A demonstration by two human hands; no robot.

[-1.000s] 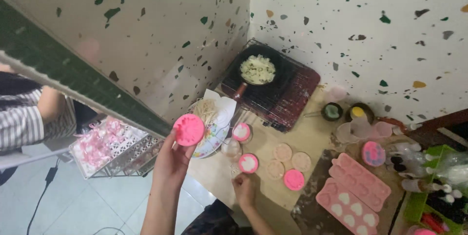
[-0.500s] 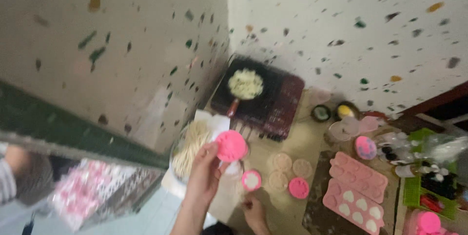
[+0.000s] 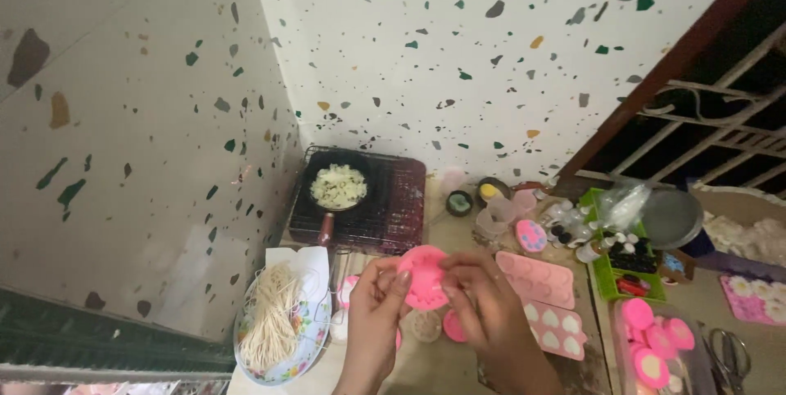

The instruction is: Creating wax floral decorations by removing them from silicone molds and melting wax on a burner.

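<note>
Both hands meet over the tabletop (image 3: 458,235): the left hand (image 3: 372,313) and right hand (image 3: 491,309) pinch a round pink mould (image 3: 423,276) between their fingertips. A plate of pale noodles (image 3: 278,325) lies to the left, a pan of chopped food (image 3: 338,188) sits on a dark stove (image 3: 393,198) behind, and a pink heart-cavity tray (image 3: 544,301) lies to the right.

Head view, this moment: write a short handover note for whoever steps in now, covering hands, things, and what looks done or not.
Left hand and right hand together grip a round pink mould above the table.
Nearby: a pink tray mould with several cavities filled white, a plate of noodles, a pan of chopped food on the burner.
Done: part of the tray is filled.
Left: its upper cavities look empty; whether the held mould is filled cannot be seen.
</note>
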